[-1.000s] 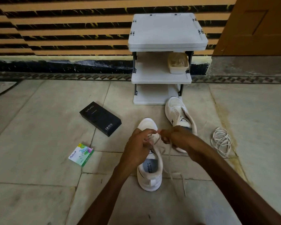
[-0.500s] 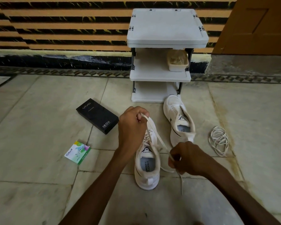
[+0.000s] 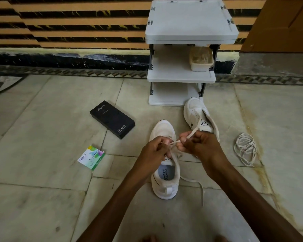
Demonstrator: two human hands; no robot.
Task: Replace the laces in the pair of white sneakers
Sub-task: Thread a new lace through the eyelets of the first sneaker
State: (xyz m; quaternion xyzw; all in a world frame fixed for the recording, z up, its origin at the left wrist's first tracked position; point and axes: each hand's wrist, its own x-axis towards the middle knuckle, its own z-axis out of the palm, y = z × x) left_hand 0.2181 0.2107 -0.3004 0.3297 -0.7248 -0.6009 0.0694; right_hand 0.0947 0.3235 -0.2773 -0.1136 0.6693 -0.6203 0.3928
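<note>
Now both hands, left hand (image 3: pixel 153 151) and right hand (image 3: pixel 198 144), pinch the lace (image 3: pixel 175 142) over the near shoe (image 3: pixel 165 165); pulling unevenly could slip it out of an eyelet.

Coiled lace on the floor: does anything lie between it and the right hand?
Nothing visible does. Only bare floor separates the coiled lace from the right hand. That hand is busy, though: with the left hand it pinches a second lace over the near sneaker.
</note>
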